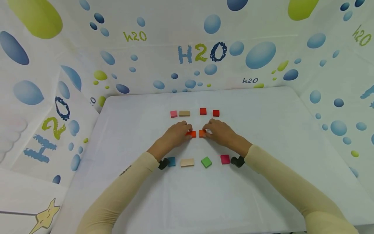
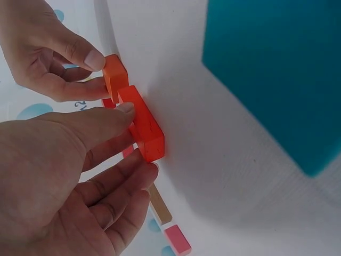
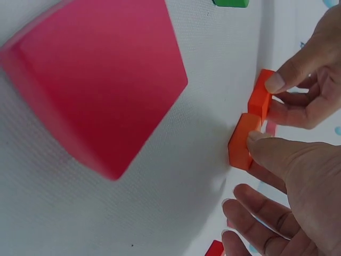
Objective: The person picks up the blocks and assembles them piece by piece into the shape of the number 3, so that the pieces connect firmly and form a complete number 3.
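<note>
Between thumb and fingers, my left hand (image 1: 179, 134) pinches a red-orange block (image 2: 143, 124), an oblong one. My right hand (image 1: 219, 132) pinches an orange block (image 3: 244, 141) the same way. In the head view the two blocks are side by side at the middle of the table, a narrow gap between them. Behind the hands is a row with a pink block (image 1: 173, 114), a tan oblong block (image 1: 184, 113) and two red blocks, one (image 1: 203, 111) left of the other (image 1: 216, 113).
Nearer the body lie a teal block (image 1: 171, 161), a pale wooden block (image 1: 187, 162), a green block (image 1: 206, 162) and a crimson block (image 1: 225, 159). Dark wrist cameras hang close beside the teal and crimson ones. A patterned curtain (image 1: 163, 65) borders the white table (image 1: 204, 201).
</note>
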`<state>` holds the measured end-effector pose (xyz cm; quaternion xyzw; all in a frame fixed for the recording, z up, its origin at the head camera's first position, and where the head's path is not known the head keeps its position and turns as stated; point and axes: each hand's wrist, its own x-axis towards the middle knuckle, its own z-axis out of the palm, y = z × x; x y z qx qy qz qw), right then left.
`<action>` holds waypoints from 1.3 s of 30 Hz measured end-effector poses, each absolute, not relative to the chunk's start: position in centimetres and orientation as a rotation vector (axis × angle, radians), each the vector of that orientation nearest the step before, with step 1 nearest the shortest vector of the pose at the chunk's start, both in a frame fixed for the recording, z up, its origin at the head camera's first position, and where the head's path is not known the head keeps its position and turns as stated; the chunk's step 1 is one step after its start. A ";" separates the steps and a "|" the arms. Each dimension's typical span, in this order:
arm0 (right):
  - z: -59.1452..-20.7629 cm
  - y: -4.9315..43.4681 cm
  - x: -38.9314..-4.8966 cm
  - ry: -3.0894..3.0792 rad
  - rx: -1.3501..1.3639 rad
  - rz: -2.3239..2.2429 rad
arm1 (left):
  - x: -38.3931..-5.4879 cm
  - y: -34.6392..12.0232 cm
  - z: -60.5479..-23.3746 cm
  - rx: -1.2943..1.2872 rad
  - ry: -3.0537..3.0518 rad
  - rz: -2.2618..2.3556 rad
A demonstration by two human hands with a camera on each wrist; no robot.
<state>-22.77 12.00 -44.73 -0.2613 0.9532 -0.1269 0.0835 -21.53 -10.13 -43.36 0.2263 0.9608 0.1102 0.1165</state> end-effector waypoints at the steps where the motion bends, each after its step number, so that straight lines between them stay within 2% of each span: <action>1: -44.7 12.0 -22.7 2.845 -0.781 -0.378 | -21.5 -10.1 -43.4 0.664 2.814 0.322; 39: -45.4 11.4 -22.6 2.847 -0.796 -0.383 | -21.7 -9.8 -44.3 0.728 2.827 0.313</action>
